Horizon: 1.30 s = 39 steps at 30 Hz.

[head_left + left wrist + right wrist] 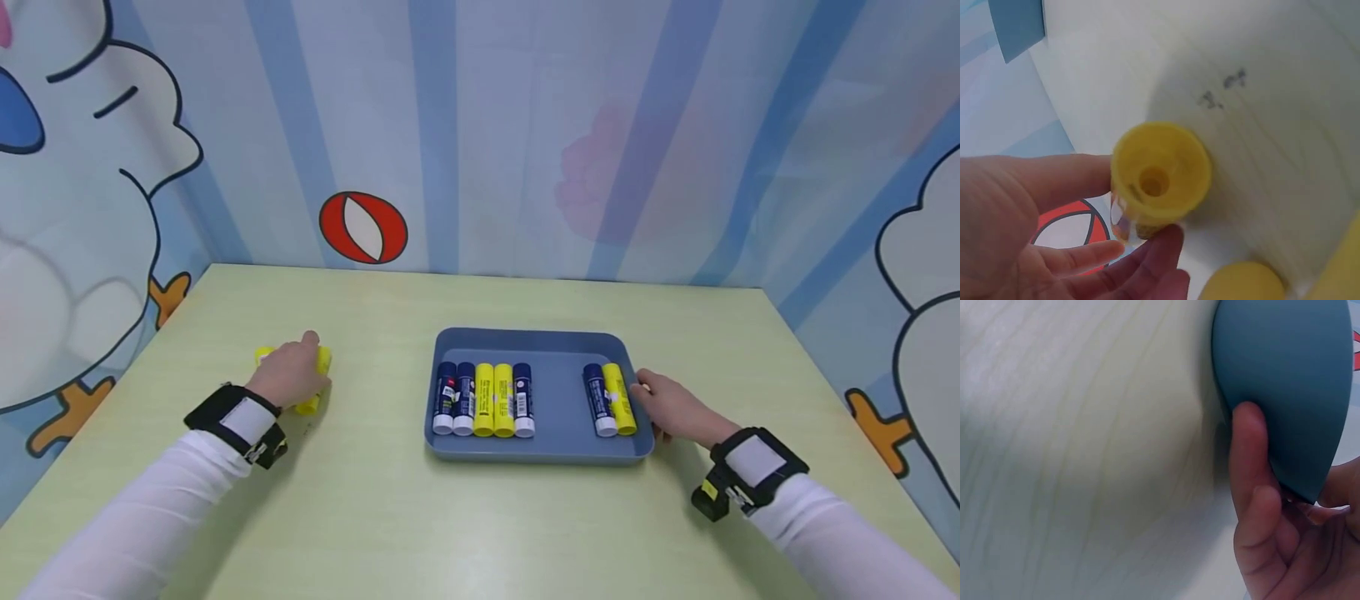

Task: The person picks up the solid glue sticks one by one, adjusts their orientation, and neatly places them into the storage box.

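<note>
My left hand (292, 375) is at the left of the table, pinching a yellow glue stick (307, 407) between thumb and fingers. In the left wrist view, the hollow end of that glue stick (1161, 169) faces the camera. More yellow glue sticks (262, 354) lie by this hand, partly hidden under it. The right hand (678, 408) grips the right edge of a blue-grey tray (558, 450), thumb at the rim and fingers against the outer wall (1285, 381). Inside the tray, navy glue sticks (445, 398) and yellow glue sticks (483, 400) lie side by side.
The tray's row has a left group of several glue sticks and a right pair, a navy one (600, 400) and a yellow one (619, 400), with a gap between. A printed curtain (510, 142) rises behind the pale table (375, 517).
</note>
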Motion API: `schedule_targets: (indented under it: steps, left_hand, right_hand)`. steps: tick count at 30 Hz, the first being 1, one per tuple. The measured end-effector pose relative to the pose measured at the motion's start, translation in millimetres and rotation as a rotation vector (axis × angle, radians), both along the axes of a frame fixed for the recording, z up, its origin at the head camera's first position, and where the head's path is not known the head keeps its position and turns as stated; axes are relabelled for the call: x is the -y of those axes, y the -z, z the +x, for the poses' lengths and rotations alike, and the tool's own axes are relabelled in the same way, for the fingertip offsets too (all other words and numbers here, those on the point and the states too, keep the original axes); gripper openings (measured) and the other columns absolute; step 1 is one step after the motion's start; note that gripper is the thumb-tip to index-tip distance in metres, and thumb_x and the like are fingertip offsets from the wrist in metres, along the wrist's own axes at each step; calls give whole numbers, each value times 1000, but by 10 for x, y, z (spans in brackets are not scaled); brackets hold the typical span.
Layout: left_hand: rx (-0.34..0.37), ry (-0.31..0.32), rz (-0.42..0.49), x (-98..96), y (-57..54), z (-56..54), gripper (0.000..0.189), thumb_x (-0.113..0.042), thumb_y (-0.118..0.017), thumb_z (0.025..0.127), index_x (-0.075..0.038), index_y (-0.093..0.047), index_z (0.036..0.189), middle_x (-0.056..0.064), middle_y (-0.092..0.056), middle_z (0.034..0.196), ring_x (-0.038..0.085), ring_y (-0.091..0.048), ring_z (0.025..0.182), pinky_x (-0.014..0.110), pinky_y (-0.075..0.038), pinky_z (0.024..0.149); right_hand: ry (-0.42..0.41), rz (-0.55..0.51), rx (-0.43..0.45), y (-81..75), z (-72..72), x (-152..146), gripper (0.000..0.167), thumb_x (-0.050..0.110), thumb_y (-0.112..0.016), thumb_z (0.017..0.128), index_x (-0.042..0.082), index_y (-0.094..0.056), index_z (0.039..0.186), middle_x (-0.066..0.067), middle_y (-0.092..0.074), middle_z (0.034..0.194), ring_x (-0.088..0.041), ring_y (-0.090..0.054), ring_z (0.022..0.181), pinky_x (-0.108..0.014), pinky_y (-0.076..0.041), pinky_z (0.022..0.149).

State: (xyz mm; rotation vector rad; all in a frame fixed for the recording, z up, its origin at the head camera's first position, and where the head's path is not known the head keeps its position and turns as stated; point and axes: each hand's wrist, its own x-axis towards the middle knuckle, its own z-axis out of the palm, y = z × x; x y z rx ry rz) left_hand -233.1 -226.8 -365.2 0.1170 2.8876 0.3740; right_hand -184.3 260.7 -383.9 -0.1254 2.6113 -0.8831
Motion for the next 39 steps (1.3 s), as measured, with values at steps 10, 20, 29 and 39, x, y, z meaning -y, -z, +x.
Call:
schedule_targets:
  steps: [10, 20, 29, 39]
  left_hand:
    - [57, -24, 73, -57, -17, 4, 38, -15, -62, 92, 14, -51, 115, 23, -57, 97, 25, -55, 73, 31, -46, 61]
    - [12, -59, 334, -239, -122, -70, 50, -16, -57, 98, 10, -39, 137, 27, -54, 117, 32, -56, 93, 36, -49, 75]
    - [43, -40, 646, -769, -365, -36, 56, -19, -59, 98, 2, -35, 144, 22, -52, 121, 32, -55, 105, 33, -55, 78]
    - [239, 93, 966, -1501, -413, 73, 60, -12, -63, 95, -18, -31, 145, 19, -61, 108, 29, -64, 97, 38, -57, 70]
  right_hand:
    - [4, 11, -9, 2, 8, 13, 18, 15, -34, 105, -1, -43, 106, -11, -50, 73, -20, -51, 53, -34, -50, 48]
    - [-5, 10, -17, 2, 6, -15, 18, 14, -34, 105, -2, -42, 105, -11, -50, 73, -19, -51, 54, -34, -50, 49]
    - [-2, 16, -7, -19, 8, -20, 21, 14, -34, 106, -4, -42, 109, -12, -51, 77, -20, -51, 55, -34, -50, 49]
    - [0, 23, -7, -14, -9, 1, 19, 14, -34, 105, -3, -42, 107, -12, -51, 77, -20, -51, 55, -33, -50, 49]
